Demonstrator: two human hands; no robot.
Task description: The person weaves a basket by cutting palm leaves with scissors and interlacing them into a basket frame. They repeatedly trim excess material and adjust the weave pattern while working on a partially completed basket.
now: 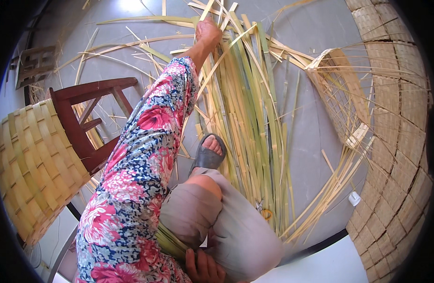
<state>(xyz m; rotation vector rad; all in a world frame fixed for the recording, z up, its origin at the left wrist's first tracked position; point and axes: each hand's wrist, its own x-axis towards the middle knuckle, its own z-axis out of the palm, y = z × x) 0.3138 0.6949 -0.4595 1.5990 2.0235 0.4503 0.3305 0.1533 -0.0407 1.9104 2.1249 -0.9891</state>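
My left arm, in a floral sleeve, stretches away from me toward the far floor. At its end my left hand is closed, gripping pale bamboo strips that stick out past the fist. Beneath and beside it a long bundle of green and yellow bamboo strips lies on the floor, running toward me. Low in the picture my right hand rests by my lap, fingers curled over the end of some green strips. My sleeve hides part of these strips, and the right palm is out of sight.
A woven basket stands at the left by a dark red wooden chair. To the right lie a partly woven basket with loose strip ends and plaited panels. Orange-handled scissors rest near my knee. My sandalled foot is beside the bundle.
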